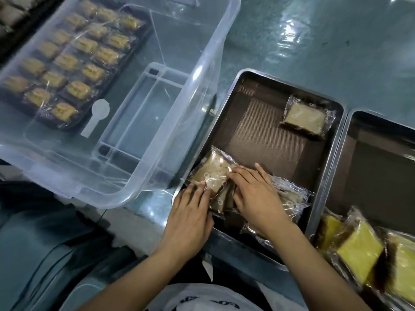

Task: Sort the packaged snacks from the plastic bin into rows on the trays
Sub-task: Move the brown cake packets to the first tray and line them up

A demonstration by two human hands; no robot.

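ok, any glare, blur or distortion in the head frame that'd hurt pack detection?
Head view: strong glare on the table upper right; the clear bin hazes the snacks on the black tray seen through it; wide-angle bends the metal tray rim; yellow packs lower right look blurred.

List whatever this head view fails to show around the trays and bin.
Head view: number of wrapped cake slices beneath the right hand; hand and overlapping wrappers cover them.
Second tray and yellow cake packs: cut off by frame edge.
Tray of snacks seen through the plastic bin: blurred by its wall; labels unreadable.
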